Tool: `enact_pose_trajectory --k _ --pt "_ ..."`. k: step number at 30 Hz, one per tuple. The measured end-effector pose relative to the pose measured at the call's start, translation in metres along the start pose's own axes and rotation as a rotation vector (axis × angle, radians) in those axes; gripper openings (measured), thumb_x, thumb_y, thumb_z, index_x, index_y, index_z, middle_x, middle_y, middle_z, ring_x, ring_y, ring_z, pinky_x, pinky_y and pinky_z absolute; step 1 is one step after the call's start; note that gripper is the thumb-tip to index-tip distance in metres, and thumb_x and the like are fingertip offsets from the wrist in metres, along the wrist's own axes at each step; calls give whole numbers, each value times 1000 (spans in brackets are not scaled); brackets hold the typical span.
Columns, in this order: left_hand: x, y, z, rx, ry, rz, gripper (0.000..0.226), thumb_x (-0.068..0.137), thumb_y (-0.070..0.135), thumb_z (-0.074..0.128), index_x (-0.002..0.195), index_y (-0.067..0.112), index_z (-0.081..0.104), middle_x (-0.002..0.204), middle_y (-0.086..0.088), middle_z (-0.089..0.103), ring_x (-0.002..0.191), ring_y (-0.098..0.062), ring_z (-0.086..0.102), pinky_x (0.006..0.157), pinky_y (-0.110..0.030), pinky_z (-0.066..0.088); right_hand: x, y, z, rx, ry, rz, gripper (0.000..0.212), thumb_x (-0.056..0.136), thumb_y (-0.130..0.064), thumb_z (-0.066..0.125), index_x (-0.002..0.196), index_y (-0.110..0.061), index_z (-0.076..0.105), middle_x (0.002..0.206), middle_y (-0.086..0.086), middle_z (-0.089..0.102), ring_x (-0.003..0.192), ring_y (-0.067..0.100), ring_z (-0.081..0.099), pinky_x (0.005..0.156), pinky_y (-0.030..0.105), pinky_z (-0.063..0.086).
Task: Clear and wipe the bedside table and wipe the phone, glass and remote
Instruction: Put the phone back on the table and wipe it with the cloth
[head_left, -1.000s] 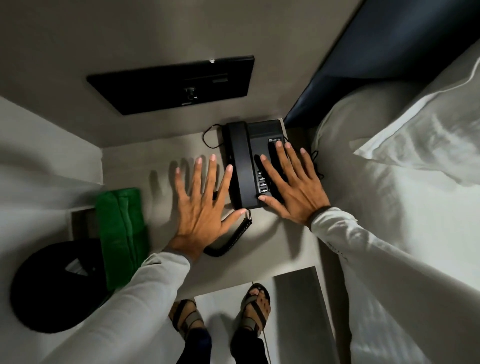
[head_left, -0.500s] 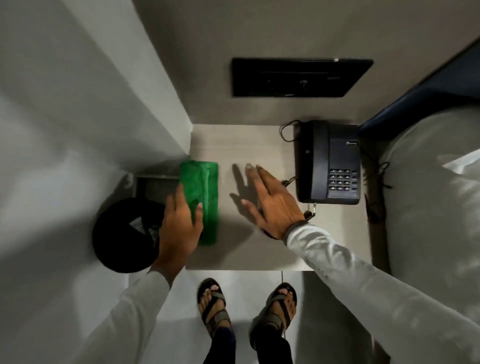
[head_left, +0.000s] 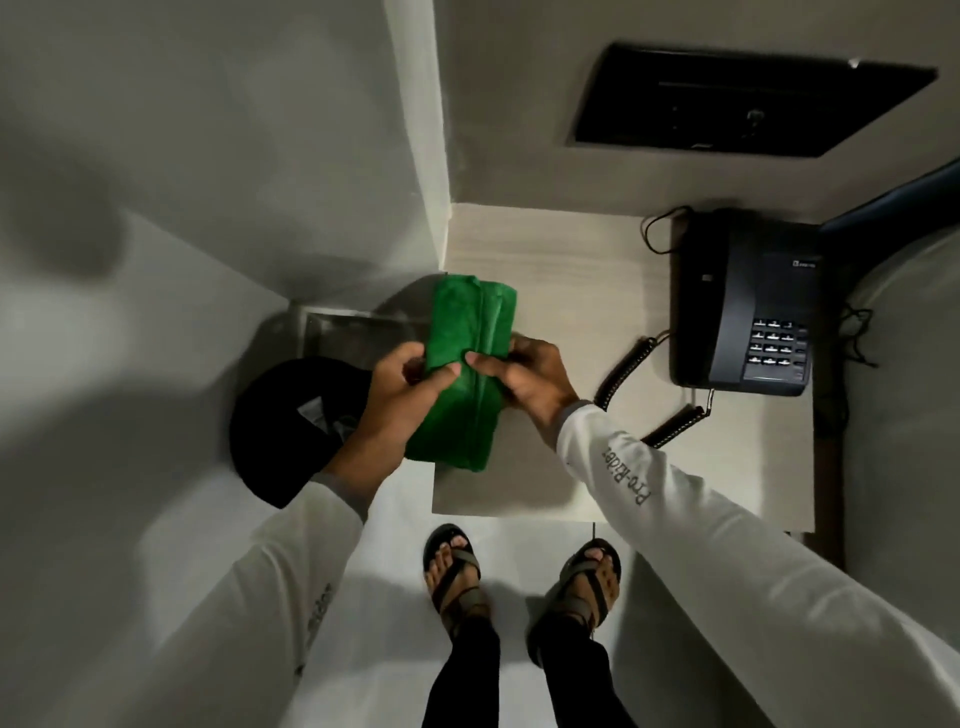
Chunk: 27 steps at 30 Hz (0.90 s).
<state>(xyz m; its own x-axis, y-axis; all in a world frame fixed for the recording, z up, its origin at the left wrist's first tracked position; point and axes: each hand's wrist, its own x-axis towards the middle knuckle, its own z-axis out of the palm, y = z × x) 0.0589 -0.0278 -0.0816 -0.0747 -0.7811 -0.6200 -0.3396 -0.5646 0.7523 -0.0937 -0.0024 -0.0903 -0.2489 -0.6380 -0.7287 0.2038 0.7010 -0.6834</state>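
Observation:
A folded green cloth (head_left: 467, 332) is held over the left edge of the pale bedside table (head_left: 571, 291). My left hand (head_left: 400, 395) grips its left side with the thumb on top. My right hand (head_left: 530, 376) pinches its right side from the other edge. A black desk phone (head_left: 743, 301) sits at the table's right side, handset in its cradle, coiled cord (head_left: 623, 374) trailing toward my right wrist. No glass or remote is in view.
A black round bin (head_left: 280, 431) stands on the floor left of the table. A black wall panel (head_left: 748, 98) hangs above the phone. White bedding (head_left: 904, 415) borders the table on the right. My sandalled feet (head_left: 519, 577) stand at the table's front edge.
Both hands left the phone and table top and moved left to the green cloth, which is now lifted between them. The view swung left.

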Motion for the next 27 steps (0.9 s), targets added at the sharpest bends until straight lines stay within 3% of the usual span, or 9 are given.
enact_pose_trajectory --k 2,5,10,12,15,18,20,24,27 --pt "-5 13 3 -33 -90 62 31 83 8 77 109 1 61 101 -16 72 89 -22 68 79 -34 56 -8 -8 -10 91 -17 -14 35 83 -5 79 115 5 68 115 26 72 103 38 71 95 56 56" --pt "-8 30 19 -8 -217 115 31 87 -3 73 112 2 57 103 -8 72 90 -17 70 77 -27 59 -15 -13 -32 111 22 -110 35 90 -6 72 123 3 63 117 22 72 108 34 70 92 46 59" --pt "-13 62 69 57 -298 251 28 90 -4 68 104 18 59 100 -3 72 87 -6 70 77 -21 58 -28 -30 -85 30 315 -306 23 88 -18 76 106 -6 68 97 5 75 88 19 73 83 39 62" --pt "-16 76 97 94 -323 284 26 91 0 68 102 23 61 97 -2 72 86 -10 70 81 -32 60 -33 -43 -112 -130 469 -370 29 84 -32 77 101 -9 72 92 3 77 82 16 73 78 38 62" --pt "-23 98 148 131 -382 307 20 86 14 72 95 28 61 90 -3 74 82 -25 72 78 -49 62 -36 -60 -163 -252 629 -406 37 82 -35 80 107 -9 73 92 3 76 81 15 70 78 33 58" --pt "-21 108 190 134 -385 300 18 74 33 72 87 31 61 85 -6 76 78 -33 74 67 -57 62 -30 -72 -204 -349 694 -388 49 81 -38 81 121 -14 65 98 -2 69 90 14 62 83 22 49" --pt "-12 104 213 168 -390 307 30 68 45 70 91 30 59 82 -8 76 77 -34 75 65 -59 61 -19 -76 -227 -401 675 -342 51 81 -38 80 124 -17 61 107 1 69 100 20 63 93 30 51" --pt "-7 100 230 368 -267 413 30 81 46 67 99 23 62 84 -5 74 80 -28 73 71 -48 62 -4 -77 -253 -627 569 -305 48 87 -35 73 128 -15 56 123 13 65 115 34 61 96 44 52" --pt "-2 87 210 769 30 692 39 98 45 52 123 17 61 116 -10 67 104 -31 65 84 -44 56 -5 -73 -254 -956 618 -520 50 95 -40 57 135 -11 52 135 16 54 122 38 52 98 51 49"
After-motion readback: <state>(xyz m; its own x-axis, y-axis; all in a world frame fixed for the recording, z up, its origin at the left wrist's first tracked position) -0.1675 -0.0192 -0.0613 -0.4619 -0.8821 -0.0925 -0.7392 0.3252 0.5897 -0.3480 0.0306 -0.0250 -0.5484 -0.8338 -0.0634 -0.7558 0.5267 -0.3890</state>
